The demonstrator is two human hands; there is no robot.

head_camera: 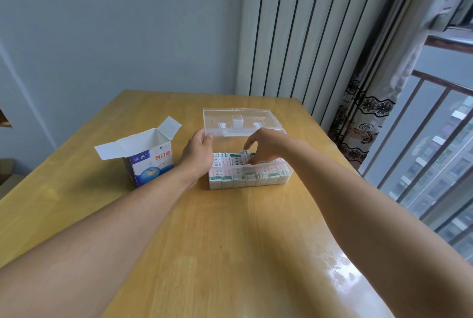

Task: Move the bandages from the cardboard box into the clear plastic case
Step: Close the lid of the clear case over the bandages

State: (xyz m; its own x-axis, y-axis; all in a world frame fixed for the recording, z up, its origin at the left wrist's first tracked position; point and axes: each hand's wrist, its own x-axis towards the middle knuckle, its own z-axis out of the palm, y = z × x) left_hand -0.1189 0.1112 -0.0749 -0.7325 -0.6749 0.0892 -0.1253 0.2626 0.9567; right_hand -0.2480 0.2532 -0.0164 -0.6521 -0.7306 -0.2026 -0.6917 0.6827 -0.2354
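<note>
Under right fingers [252, 157]: bandages [230, 160] inside case [286, 177]

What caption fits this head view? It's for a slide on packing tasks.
Left hand steadies the open clear plastic case while the right hand arranges bandages inside.

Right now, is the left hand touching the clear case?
Touching. The head view shows the left hand against the left end wall of the clear plastic case, thumb hooked on its rim near the open lid.
</note>
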